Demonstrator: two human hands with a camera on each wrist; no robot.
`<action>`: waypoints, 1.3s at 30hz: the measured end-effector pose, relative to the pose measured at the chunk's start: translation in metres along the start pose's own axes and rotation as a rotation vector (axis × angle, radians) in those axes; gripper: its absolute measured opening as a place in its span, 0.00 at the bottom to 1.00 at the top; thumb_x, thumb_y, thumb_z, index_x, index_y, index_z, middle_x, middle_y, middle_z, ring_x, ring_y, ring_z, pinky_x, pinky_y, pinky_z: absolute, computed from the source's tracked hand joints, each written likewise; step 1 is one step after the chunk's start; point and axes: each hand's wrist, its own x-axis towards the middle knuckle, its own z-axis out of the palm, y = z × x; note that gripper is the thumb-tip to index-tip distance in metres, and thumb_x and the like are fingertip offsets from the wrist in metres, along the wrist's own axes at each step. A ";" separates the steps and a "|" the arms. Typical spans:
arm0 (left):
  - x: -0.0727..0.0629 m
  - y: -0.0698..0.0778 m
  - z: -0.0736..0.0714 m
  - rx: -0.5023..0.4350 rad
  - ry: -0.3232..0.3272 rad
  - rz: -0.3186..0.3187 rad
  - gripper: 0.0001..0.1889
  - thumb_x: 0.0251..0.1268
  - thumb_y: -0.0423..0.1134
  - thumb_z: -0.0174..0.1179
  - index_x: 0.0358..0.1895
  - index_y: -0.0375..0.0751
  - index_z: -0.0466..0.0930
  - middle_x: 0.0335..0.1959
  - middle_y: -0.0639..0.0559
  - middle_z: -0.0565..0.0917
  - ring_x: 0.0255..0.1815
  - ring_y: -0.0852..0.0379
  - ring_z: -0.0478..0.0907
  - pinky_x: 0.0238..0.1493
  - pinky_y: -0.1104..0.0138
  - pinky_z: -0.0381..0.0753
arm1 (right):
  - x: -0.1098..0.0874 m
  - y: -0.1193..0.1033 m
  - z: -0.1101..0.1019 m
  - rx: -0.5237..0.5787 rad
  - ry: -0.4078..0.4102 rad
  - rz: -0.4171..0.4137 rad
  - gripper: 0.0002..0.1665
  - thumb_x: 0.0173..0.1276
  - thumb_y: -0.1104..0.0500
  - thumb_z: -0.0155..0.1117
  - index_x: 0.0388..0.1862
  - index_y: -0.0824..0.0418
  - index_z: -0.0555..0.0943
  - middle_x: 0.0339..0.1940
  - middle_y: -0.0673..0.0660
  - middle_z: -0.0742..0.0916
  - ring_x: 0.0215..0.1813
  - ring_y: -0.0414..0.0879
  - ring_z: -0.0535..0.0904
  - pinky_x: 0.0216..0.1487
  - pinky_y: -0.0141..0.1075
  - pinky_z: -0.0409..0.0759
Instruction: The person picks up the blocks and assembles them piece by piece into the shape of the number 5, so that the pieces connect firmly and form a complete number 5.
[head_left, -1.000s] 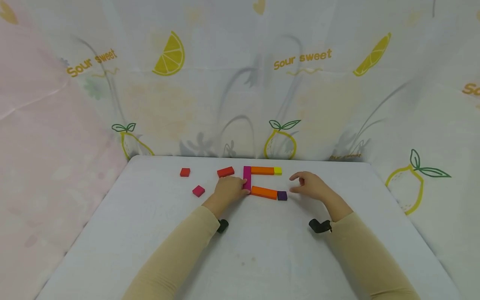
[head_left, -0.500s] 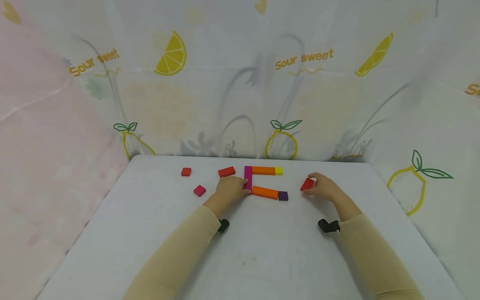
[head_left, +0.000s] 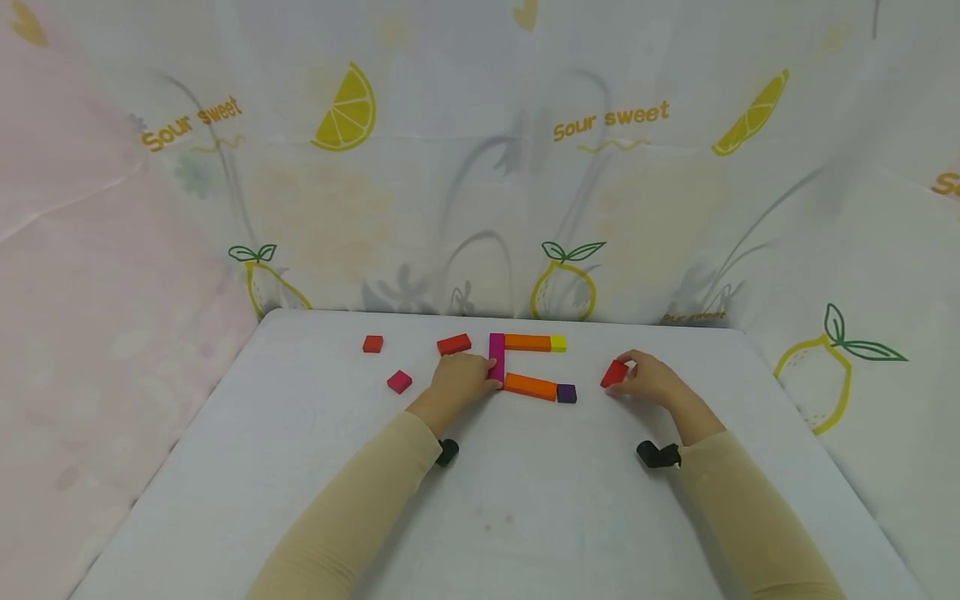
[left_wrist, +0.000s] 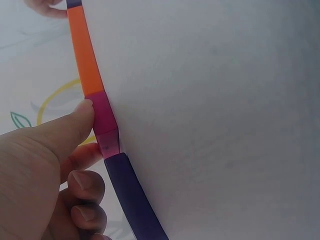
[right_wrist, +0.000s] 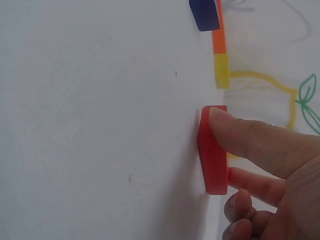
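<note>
left hand (head_left: 461, 377), part-curled, pinches a magenta block (head_left: 497, 350); right hand (head_left: 652, 381), likewise curled, pinches a red block (head_left: 612, 374).

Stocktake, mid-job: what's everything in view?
Red blocks: 3, red, leftmost, rightmost, one between
Pink block: 1, pink, left side
Magenta block: 1, magenta, centre
Orange blocks: 2, orange, right of magenta
Yellow block: 1, yellow, farther orange's end
Small purple block: 1, purple, nearer orange's end
Long purple block: 1, purple, beside magenta
Table: 1, white, underneath
Printed cloth: count unclear, white and pink, beyond table
Wrist devices: 2, black, wrists
Sleeves: 2, tan, forearms
Left hand: 1, gripping magenta
Right hand: 1, gripping rightmost red
</note>
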 end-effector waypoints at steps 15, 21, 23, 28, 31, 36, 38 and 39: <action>0.001 -0.001 0.002 -0.010 0.011 -0.006 0.28 0.67 0.55 0.64 0.68 0.51 0.77 0.45 0.52 0.88 0.46 0.52 0.81 0.54 0.55 0.78 | -0.017 -0.011 0.005 0.011 -0.079 -0.061 0.39 0.55 0.53 0.79 0.64 0.63 0.74 0.38 0.59 0.77 0.41 0.52 0.72 0.39 0.42 0.73; 0.002 -0.001 0.003 -0.002 0.012 -0.008 0.28 0.67 0.55 0.64 0.68 0.52 0.77 0.42 0.53 0.88 0.45 0.53 0.81 0.53 0.57 0.79 | -0.029 -0.019 0.009 0.000 -0.118 -0.074 0.38 0.55 0.54 0.80 0.62 0.60 0.74 0.41 0.59 0.77 0.44 0.53 0.72 0.41 0.43 0.74; 0.002 -0.001 0.003 -0.002 0.010 -0.008 0.28 0.67 0.55 0.64 0.68 0.52 0.77 0.41 0.53 0.88 0.45 0.53 0.81 0.53 0.57 0.79 | -0.032 -0.020 0.011 -0.008 -0.132 -0.078 0.37 0.55 0.54 0.79 0.62 0.59 0.74 0.42 0.59 0.77 0.46 0.53 0.72 0.42 0.44 0.75; 0.001 0.000 0.002 -0.004 0.011 -0.004 0.28 0.67 0.55 0.64 0.68 0.51 0.77 0.41 0.52 0.88 0.44 0.53 0.81 0.53 0.57 0.79 | -0.041 -0.024 0.015 -0.038 -0.163 -0.103 0.36 0.54 0.53 0.80 0.61 0.56 0.75 0.42 0.57 0.78 0.47 0.53 0.72 0.45 0.45 0.77; 0.001 0.001 0.001 -0.003 0.013 -0.008 0.28 0.67 0.55 0.64 0.68 0.51 0.76 0.43 0.52 0.88 0.47 0.53 0.81 0.54 0.56 0.78 | -0.045 -0.028 0.017 -0.052 -0.174 -0.123 0.36 0.54 0.53 0.81 0.60 0.55 0.76 0.42 0.57 0.78 0.47 0.52 0.73 0.46 0.46 0.78; -0.001 0.001 0.000 -0.002 0.015 -0.009 0.28 0.67 0.55 0.63 0.68 0.51 0.76 0.44 0.52 0.88 0.48 0.53 0.81 0.55 0.56 0.78 | -0.051 -0.034 0.020 -0.071 -0.187 -0.143 0.34 0.54 0.55 0.81 0.59 0.54 0.77 0.42 0.56 0.79 0.47 0.52 0.73 0.46 0.46 0.79; -0.001 0.001 0.000 0.000 0.018 -0.007 0.28 0.67 0.55 0.64 0.68 0.51 0.76 0.44 0.52 0.88 0.49 0.52 0.82 0.55 0.55 0.78 | -0.052 -0.035 0.022 -0.074 -0.190 -0.153 0.34 0.54 0.55 0.81 0.58 0.53 0.77 0.42 0.55 0.79 0.47 0.52 0.73 0.46 0.45 0.79; -0.001 0.001 0.000 0.000 0.020 -0.006 0.28 0.67 0.54 0.64 0.68 0.52 0.76 0.44 0.52 0.88 0.49 0.52 0.82 0.55 0.55 0.78 | -0.053 -0.036 0.023 -0.074 -0.191 -0.157 0.33 0.54 0.56 0.81 0.58 0.53 0.77 0.41 0.55 0.78 0.47 0.52 0.73 0.45 0.45 0.79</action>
